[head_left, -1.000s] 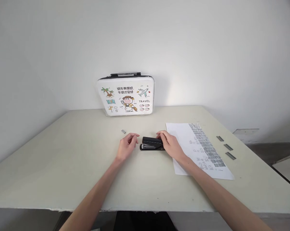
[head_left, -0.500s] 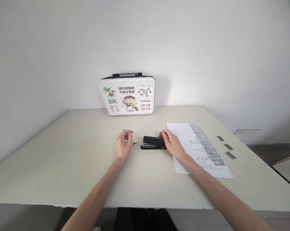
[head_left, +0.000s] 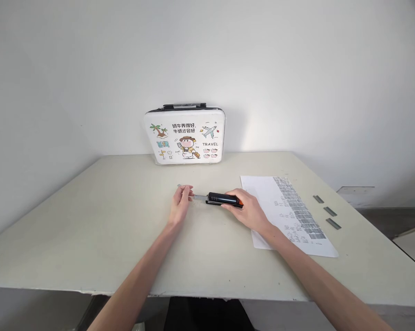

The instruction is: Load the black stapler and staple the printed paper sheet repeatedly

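the right hand's fingers [head_left: 233, 209] wrap a long black plastic stapler [head_left: 219, 198]; the left hand's fingers [head_left: 185, 192] pinch a thin silver metal slide [head_left: 201, 197] that already juts from it. past the right fingers, beyond a printed white paper sheet [head_left: 264, 195], three grey metal staple strips [head_left: 330, 211] lie outside the stapler, unloaded.

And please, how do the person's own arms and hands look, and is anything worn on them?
The left hand and right hand are bare, without gloves. The left forearm and right forearm show no sleeve, watch or bracelet within the picture. I see no ring, but some fingers are hidden.
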`<state>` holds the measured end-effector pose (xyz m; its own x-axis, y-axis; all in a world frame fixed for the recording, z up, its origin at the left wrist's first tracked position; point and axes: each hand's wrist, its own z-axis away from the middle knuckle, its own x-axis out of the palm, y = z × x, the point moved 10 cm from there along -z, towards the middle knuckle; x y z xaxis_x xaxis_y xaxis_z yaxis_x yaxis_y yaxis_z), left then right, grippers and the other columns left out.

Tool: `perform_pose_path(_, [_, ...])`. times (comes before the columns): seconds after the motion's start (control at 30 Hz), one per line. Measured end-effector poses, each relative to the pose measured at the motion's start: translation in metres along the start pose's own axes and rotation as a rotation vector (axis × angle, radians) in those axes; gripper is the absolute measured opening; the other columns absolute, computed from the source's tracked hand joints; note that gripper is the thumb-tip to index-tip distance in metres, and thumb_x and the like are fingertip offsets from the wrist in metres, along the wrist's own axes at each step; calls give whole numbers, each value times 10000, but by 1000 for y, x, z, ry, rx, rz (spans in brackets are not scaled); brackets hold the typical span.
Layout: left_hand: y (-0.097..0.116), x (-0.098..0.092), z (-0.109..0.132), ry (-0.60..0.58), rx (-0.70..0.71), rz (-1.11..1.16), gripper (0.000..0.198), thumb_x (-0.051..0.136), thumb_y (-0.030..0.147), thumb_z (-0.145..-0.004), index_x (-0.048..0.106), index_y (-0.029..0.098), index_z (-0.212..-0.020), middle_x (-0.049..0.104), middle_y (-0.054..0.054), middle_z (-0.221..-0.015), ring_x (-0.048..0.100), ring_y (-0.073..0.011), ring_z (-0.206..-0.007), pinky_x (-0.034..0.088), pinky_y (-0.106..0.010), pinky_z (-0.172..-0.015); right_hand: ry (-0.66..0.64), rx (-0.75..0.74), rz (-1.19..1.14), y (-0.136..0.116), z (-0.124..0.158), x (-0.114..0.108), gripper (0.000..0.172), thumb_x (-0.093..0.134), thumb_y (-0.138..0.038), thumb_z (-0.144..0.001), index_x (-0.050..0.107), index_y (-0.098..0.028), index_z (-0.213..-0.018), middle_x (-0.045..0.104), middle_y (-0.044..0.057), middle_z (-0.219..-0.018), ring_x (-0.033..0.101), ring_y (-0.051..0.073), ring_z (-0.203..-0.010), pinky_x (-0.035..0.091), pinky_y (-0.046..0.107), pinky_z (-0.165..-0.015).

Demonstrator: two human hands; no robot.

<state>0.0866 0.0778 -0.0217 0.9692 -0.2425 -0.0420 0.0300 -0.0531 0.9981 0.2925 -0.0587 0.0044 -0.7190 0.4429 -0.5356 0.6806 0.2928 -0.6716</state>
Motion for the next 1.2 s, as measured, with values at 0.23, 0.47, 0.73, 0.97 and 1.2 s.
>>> perform_pose_path(0.23, [-25,30,6,-192,-311,382,346,426,435,-1027,635,160,-1022,734,-194,-1155,722,-273,-1104,561,-443,-1006,81,-246,63,-35,5,-3,282,568,-69,-948,703,-286,-1067,767,45,-1102,674,265,-1131,499,490,-991])
perform_pose_path(0.47, [-34,43,15,-312,-474,511,382,410,375,-1036,693,123,-1079,721,-218,-1214,703,-290,-1194,553,-425,-1044,106,-432,209,-64,12,1,344,526,-65,-1029,744,-325,-1087,800,8,-1140,710,213,-1115,510,461,-976])
perform_pose_path(0.73, [-33,44,15,-327,-461,464,350,505,418,-978,722,146,-1014,748,-190,-1025,728,-323,-1000,581,-486,-922,95,-477,192,-71,15,1,346,555,-81,-1027,747,-341,-1151,801,9,-1157,709,218,-1122,525,468,-984])
perform_pose_path(0.97, [-24,29,8,-193,-279,292,271,592,368,-922,705,169,-1068,584,-21,-751,569,-153,-667,519,-300,-701,257,-317,147,-47,11,-17,448,555,1,-928,719,-338,-1172,779,28,-1143,678,269,-1128,522,525,-984])
perform_pose_path(1.2, [11,33,22,-241,19,-177,538,614,335,-871,671,244,-1399,423,59,-689,417,-140,-634,380,-265,-631,330,-158,82,-28,9,-27,360,601,-48,-907,689,-324,-1122,758,42,-1140,658,287,-1104,528,527,-961])
